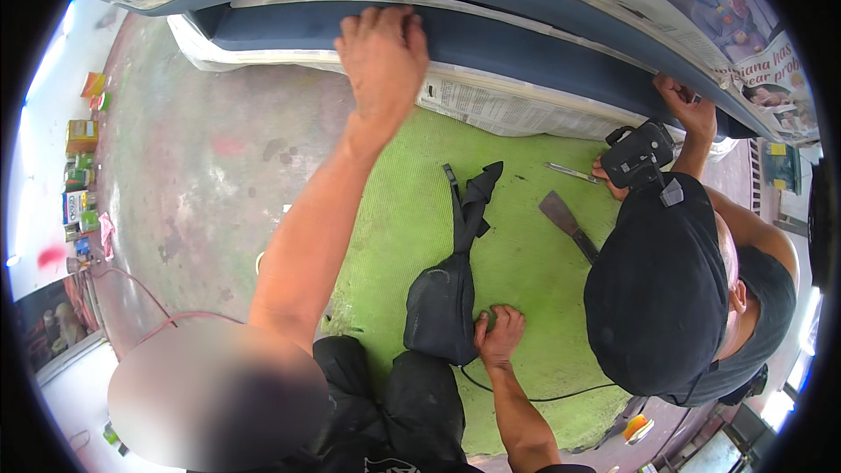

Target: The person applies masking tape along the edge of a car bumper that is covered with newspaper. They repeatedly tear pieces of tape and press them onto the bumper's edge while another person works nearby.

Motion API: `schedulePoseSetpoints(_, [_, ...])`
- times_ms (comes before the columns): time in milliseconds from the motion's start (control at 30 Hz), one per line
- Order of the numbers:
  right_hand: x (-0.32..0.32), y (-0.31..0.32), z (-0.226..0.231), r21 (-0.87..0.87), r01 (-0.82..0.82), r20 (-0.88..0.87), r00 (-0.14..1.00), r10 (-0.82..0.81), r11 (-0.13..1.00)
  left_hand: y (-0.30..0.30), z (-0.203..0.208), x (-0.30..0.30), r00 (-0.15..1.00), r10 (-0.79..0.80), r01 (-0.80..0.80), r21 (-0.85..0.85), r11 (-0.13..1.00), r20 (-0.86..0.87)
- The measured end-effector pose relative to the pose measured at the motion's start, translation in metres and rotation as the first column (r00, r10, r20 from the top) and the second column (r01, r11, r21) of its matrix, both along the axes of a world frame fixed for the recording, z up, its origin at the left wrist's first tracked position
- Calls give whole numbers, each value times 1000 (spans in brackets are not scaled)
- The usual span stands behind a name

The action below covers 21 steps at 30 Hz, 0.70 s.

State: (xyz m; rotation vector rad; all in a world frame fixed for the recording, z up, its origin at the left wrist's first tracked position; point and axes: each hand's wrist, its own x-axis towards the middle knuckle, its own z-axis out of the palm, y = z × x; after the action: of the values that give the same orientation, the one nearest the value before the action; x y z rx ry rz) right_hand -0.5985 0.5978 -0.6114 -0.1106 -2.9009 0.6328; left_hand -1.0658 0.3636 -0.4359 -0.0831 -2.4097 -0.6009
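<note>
My left hand [384,52] reaches up to a long blue-grey painted car panel [499,44], which looks like a bumper. Its fingers are bent and pressed together against the recessed strip; anything under them is hidden. Newspaper and tape [491,105] mask the panel's edges. My right hand [500,334] rests on the green mat [385,210], fingers apart, holding nothing. Close beside its thumb lies a black bag [442,311] with straps stretching toward the panel.
At right a person in a black cap [657,289], wearing a head-mounted device [638,156], has a hand [688,109] at the panel. A scraper [569,226] and a slim pen-like tool [571,172] lie on the mat. Cans and boxes [79,180] line the left wall. A blurred patch covers the lower left.
</note>
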Motion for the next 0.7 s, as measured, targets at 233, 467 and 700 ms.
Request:
schedulePoseSetpoints(233, [1, 0, -3, 17, -1, -8, 1000, 1, 1000, -15, 1, -31, 982, 107, -119, 75, 990, 155])
schedulePoseSetpoints(467, [2, 2, -2, 28, 3, -3, 1000, -3, 1000, 8, -1, -32, 973, 179, -196, 111, 974, 144])
schedulePoseSetpoints(700, [2, -1, -1, -1, 6, 8, 1000, -6, 1000, 10, -4, -45, 950, 257, -281, 128, 951, 177])
